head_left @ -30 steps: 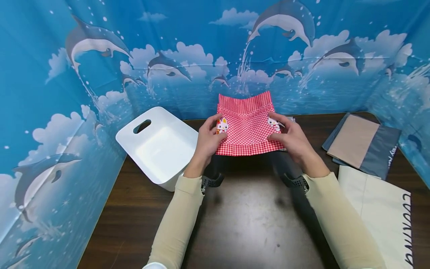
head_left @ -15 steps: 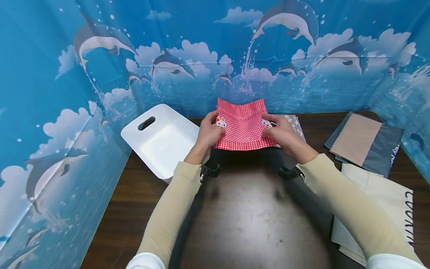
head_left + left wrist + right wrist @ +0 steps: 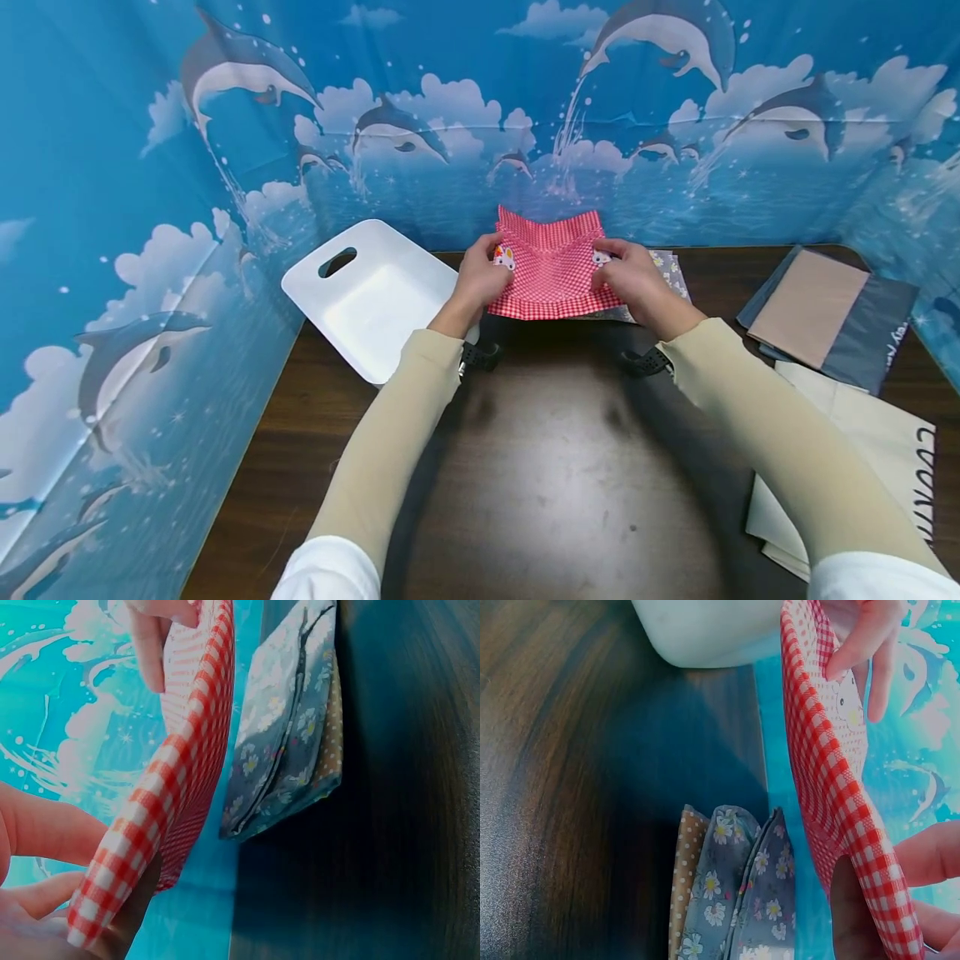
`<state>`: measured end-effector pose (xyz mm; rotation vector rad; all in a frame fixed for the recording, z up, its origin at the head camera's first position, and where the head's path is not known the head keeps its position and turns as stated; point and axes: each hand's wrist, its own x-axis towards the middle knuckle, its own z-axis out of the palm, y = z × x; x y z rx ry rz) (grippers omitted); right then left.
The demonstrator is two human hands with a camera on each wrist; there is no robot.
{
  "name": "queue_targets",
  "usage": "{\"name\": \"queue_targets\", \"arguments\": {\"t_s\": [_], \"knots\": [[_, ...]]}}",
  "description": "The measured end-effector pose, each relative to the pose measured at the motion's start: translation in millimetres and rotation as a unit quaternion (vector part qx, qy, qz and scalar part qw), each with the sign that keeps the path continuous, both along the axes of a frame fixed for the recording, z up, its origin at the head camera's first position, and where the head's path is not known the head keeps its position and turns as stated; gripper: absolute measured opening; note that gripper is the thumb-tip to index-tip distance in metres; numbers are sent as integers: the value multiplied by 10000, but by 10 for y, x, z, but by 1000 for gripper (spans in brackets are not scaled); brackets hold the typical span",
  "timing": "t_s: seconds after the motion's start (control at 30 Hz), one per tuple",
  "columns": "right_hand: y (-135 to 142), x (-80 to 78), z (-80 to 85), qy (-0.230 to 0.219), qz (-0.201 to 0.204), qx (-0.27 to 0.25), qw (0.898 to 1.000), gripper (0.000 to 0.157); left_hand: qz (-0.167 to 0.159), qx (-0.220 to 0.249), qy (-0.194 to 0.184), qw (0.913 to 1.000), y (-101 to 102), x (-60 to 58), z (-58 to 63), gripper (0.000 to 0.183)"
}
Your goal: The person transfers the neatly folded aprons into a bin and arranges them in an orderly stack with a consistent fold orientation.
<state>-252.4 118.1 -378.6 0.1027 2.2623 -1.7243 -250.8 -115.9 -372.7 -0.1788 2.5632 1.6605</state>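
A red-and-white checked cloth [image 3: 551,279] with cartoon rabbit patches is held up, spread between both hands. My left hand [image 3: 482,279] pinches its left edge beside one rabbit, and my right hand [image 3: 636,283] pinches the right edge beside the other. The middle sags a little, and its far edge stands up towards the dolphin curtain. Behind and to the right of it, partly covered in the head view, lies a folded grey floral cloth [image 3: 672,271]. The right wrist view shows this floral cloth [image 3: 739,892] in layers, next to a tan dotted layer [image 3: 686,877].
A white tub [image 3: 382,308] with a handle slot stands left of my left hand. At the right are a folded tan-and-dark-grey cloth [image 3: 817,312] and a cream cloth [image 3: 862,442] with black lettering. A blue dolphin curtain [image 3: 450,125] borders the dark wooden table [image 3: 540,467].
Both hands have shifted slightly left with the checked cloth, showing more of the floral cloth on the right. The head view has also moved slightly. The grip on both edges looks the same.
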Motion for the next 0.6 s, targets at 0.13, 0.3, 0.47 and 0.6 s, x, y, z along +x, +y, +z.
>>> {"name": "queue_targets", "arguments": {"t_s": [0.13,0.3,0.47,0.6], "knots": [[-34,0,-1,-8,17,64,10000,90,-42,-1,23,10000,-13,23,-5,80],[-70,17,-13,-50,53,74,9999,91,105,113,33,9999,-45,52,-20,79],[-90,44,46,61,51,7,10000,87,296,423,57,9987,-62,48,-1,76],[-114,58,101,151,-11,-134,9998,84,440,721,115,9964,-79,55,43,73]]}}
